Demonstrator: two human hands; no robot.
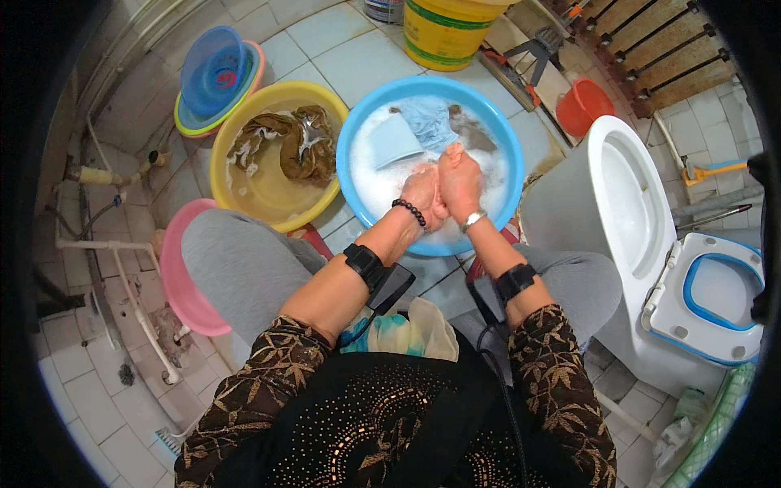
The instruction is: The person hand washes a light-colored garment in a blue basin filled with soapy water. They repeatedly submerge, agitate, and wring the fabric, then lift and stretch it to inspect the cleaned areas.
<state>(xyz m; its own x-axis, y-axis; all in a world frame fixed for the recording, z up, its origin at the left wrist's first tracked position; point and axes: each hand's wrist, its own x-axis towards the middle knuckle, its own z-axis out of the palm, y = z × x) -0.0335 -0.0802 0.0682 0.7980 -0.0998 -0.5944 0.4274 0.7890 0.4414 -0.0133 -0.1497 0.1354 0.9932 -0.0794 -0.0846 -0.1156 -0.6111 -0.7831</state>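
My left hand (423,192), with dark beads at its wrist, and my right hand (461,177), with a bracelet, are pressed together over a blue basin (348,183) of sudsy water. The fingers of both are curled closed. Whatever lies between them is hidden. Just beyond my right hand, a light blue cloth (429,122) lies bunched in the suds. To its left is a smooth, pale blue piece (395,143), partly under the foam; I cannot tell if it is fabric or plastic. Something brownish shows in the water behind my right hand.
Left of the blue basin stands a yellow basin (218,183) with brown wet cloth (303,154) in cloudy water. Stacked basins (213,69) and a pink basin (189,276) are farther left. A yellow bucket (443,37) stands behind, a red bucket (584,107) and white toilet (630,195) right.
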